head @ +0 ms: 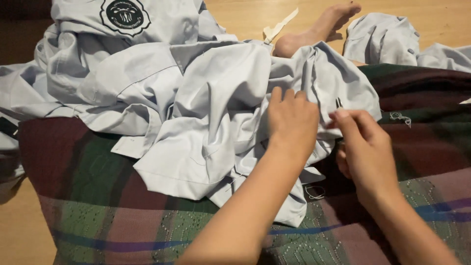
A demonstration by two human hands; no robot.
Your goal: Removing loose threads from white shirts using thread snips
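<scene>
Left hand [293, 120] lies palm-down on the pale blue shirt [206, 113], fingers pressing a fold – gripping the cloth, it seems. Right hand [365, 147] just beside it, fingertips pinched at the shirt's edge; whether they hold anything else, cannot tell. Shirt heaped across the lap on a plaid sarong [122, 206]. Bare foot [319, 27] on the wooden floor [441, 19] – more shirts [382, 39] near it

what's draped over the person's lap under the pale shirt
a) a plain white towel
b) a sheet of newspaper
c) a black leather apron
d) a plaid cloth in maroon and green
d: the plaid cloth shows maroon and green bands with blue lines, spread beneath the pale grey-blue shirt that the left hand and right hand work on.
</scene>
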